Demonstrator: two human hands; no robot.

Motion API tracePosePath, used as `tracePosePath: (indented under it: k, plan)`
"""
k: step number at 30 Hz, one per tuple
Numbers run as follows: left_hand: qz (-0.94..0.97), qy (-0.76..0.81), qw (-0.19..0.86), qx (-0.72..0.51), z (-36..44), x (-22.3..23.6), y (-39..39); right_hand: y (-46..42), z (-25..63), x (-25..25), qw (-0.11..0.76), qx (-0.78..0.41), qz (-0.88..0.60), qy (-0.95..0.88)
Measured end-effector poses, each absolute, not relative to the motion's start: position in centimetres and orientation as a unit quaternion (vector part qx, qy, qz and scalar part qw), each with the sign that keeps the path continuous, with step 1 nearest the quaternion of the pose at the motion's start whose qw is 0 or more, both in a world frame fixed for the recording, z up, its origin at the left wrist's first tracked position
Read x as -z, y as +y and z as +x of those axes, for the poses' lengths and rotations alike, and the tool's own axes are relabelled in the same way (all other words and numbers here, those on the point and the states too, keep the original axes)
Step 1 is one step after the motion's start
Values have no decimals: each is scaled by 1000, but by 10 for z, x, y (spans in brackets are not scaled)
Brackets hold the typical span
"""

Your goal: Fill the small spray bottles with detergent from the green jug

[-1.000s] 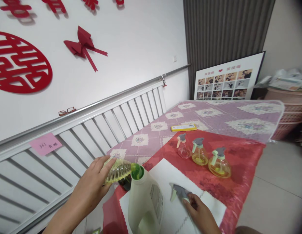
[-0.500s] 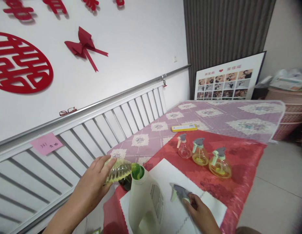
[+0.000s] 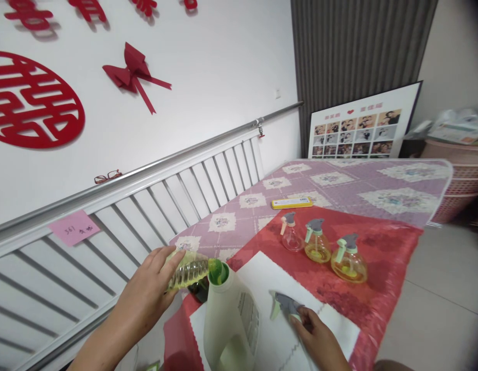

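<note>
My left hand (image 3: 156, 270) is closed round a ribbed, yellowish clear bottle (image 3: 189, 272), tipped on its side. Its green-tinted neck lies at the green mouth of a pale, upright jug (image 3: 225, 319) with a handle and a printed label. Between the fingers of my right hand (image 3: 314, 332) is a grey spray head (image 3: 286, 301) with a light green trigger, held low over a white cloth (image 3: 262, 273). Beyond it stand three spray bottles: a clear one (image 3: 292, 239) with a peach trigger, and two with yellow liquid, a middle one (image 3: 317, 250) and a right one (image 3: 349, 268).
A red cloth (image 3: 381, 257) lies under the spray bottles on a purple patterned tablecloth (image 3: 358, 178). A yellow-edged case (image 3: 292, 202) rests behind them. Behind the jug is a dark object (image 3: 199, 291). A white radiator (image 3: 177, 198) runs along the left; pink baskets (image 3: 455, 180) stand at right.
Both hands, the tilted bottle and the jug keep their places. Only a very slight shift of the camera view shows.
</note>
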State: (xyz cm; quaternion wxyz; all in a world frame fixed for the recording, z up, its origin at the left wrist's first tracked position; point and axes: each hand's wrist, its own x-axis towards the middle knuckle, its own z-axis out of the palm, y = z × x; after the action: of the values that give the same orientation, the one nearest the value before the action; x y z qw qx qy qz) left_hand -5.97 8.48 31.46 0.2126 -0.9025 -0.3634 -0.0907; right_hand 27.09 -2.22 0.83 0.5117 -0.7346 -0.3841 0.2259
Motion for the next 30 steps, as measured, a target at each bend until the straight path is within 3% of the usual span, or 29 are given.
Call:
tracePosePath:
  k: [30]
  plan:
    - [-905, -356, 219, 81, -59, -315, 86, -21, 270, -7, 512, -223, -736, -382]
